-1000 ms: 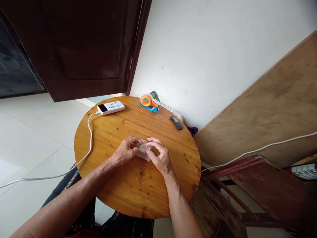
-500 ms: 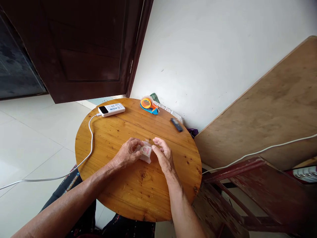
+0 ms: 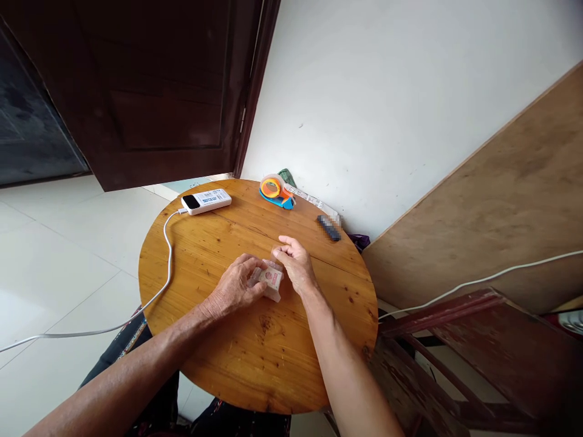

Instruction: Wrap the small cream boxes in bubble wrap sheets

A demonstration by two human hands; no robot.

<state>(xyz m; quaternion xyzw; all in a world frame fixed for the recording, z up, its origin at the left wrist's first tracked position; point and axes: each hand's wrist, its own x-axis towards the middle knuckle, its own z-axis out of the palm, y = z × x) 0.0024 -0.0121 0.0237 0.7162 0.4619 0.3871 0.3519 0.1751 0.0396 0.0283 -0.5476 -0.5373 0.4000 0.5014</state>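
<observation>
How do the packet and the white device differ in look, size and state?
- Look: packet is wrapped in crinkled, see-through film, with reddish print; device has a smooth white case, a black panel and blue print.
- Size: packet looks smaller; device is longer.
- State: packet is held by the left hand; device is untouched, with a cable plugged in.

Shared: both are on the table, print up.

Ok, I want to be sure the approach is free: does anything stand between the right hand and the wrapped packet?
Nothing visible does. The right hand is just beside the packet. The left hand covers its opposite side, and the tape dispenser sits farther back.
</observation>
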